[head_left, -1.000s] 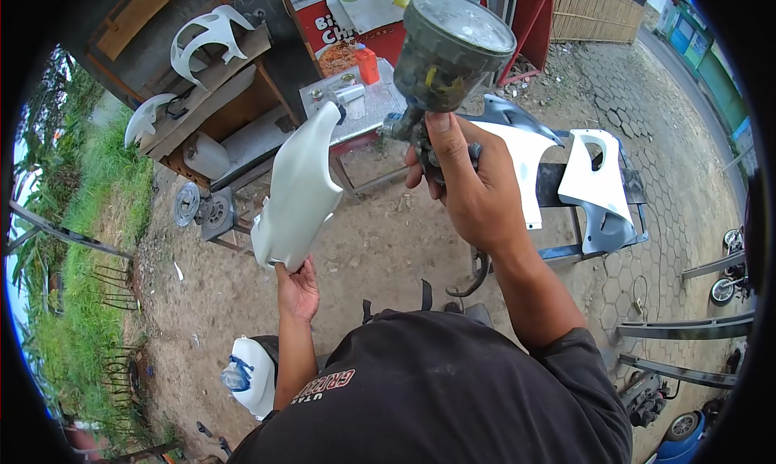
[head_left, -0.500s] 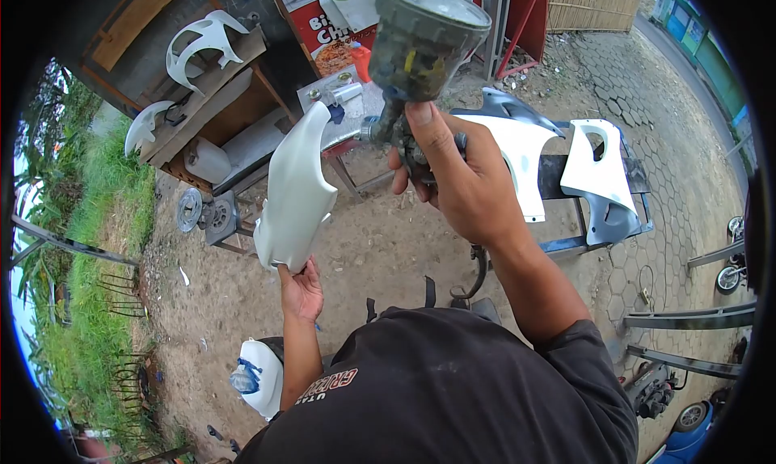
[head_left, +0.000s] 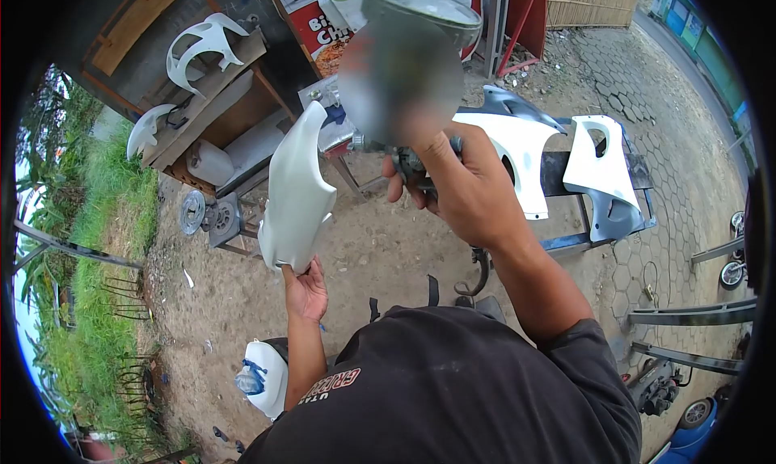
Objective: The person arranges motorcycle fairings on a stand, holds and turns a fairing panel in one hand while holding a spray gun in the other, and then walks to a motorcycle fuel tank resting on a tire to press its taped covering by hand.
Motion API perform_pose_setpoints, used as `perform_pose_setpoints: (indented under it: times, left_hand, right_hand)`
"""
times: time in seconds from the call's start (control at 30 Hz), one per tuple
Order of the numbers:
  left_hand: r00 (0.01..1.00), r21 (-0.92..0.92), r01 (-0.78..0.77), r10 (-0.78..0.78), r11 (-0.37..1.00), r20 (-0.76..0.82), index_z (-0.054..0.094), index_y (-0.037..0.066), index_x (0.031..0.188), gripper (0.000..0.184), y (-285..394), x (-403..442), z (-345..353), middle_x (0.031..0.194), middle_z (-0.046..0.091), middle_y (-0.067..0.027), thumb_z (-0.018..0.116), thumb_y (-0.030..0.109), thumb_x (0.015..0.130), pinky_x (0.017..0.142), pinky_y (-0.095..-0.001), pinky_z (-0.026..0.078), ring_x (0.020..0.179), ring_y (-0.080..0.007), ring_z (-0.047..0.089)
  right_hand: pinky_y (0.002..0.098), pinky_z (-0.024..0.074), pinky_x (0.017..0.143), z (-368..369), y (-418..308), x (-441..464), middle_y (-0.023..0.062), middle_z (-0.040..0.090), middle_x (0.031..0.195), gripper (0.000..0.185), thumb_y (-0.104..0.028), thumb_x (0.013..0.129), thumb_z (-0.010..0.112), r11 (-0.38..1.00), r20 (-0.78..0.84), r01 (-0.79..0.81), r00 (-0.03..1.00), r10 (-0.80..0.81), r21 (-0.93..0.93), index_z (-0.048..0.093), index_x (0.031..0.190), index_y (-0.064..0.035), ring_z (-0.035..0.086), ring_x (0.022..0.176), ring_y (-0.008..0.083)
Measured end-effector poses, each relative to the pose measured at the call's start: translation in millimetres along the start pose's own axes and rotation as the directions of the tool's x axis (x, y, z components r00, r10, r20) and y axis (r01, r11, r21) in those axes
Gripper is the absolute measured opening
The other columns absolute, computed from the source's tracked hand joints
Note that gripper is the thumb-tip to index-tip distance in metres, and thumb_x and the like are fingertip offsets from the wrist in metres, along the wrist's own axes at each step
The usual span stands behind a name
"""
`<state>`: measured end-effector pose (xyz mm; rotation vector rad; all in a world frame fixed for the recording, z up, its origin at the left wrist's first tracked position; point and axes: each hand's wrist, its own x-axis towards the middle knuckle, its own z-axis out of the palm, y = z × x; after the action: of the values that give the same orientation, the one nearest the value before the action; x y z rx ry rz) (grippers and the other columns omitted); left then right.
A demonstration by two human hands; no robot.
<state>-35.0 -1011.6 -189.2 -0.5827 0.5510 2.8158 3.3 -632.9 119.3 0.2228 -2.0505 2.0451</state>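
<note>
My right hand (head_left: 477,181) is wrapped around a spray gun (head_left: 411,166) with a paint cup on top, raised in front of me. A blurred patch hides the lower cup and part of the gun. To the left, my left hand (head_left: 307,294) grips the lower end of a curved white body panel (head_left: 295,189), holding it upright off the ground. The gun's front points toward the panel's upper part, with a gap between them. Whether any spray comes out cannot be seen.
Two white-and-grey panels (head_left: 598,161) rest on a dark metal stand (head_left: 558,173) to the right. White fairing pieces (head_left: 202,44) sit on a wooden bench at upper left. A low metal stool (head_left: 230,221) stands beyond the held panel. A white container (head_left: 267,383) is near my left elbow.
The spray gun and my right hand have shifted slightly left. My left hand and the panel have barely moved, still upright. A blur now covers part of the gun.
</note>
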Motion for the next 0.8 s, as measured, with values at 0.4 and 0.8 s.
perform_pose_setpoints:
  times: [0.4,0.8]
  left_hand:
    - [0.987,-0.172,0.155,-0.147,0.973,0.064,0.059,-0.007,0.145,0.067,1.8,0.7,-4.7,0.129,0.064,-0.0249,0.069,0.051,0.113,0.103,-0.0344,0.072,0.121,-0.0317,0.075]
    - [0.991,-0.127,0.133,-0.129,0.983,0.040,0.060,-0.007,0.147,0.066,-1.7,3.3,-4.8,0.131,0.065,-0.0238,0.068,0.050,0.114,0.103,-0.0341,0.072,0.123,-0.0319,0.074]
  right_hand:
    - [0.0249,0.0452,0.060,-2.0,-2.7,6.2,0.0060,0.076,0.084,0.063,-0.054,0.123,0.050,0.978,-0.119,0.188,0.973,-0.199,-0.093,0.078,0.105,0.0002,0.061,0.066,0.0075]
    - [0.0278,0.0496,0.065,7.1,-12.0,11.6,0.0069,0.076,0.089,0.055,-0.046,0.123,0.056,0.933,-0.016,0.172,0.982,-0.186,-0.317,0.077,0.121,0.0051,0.070,0.077,0.0101]
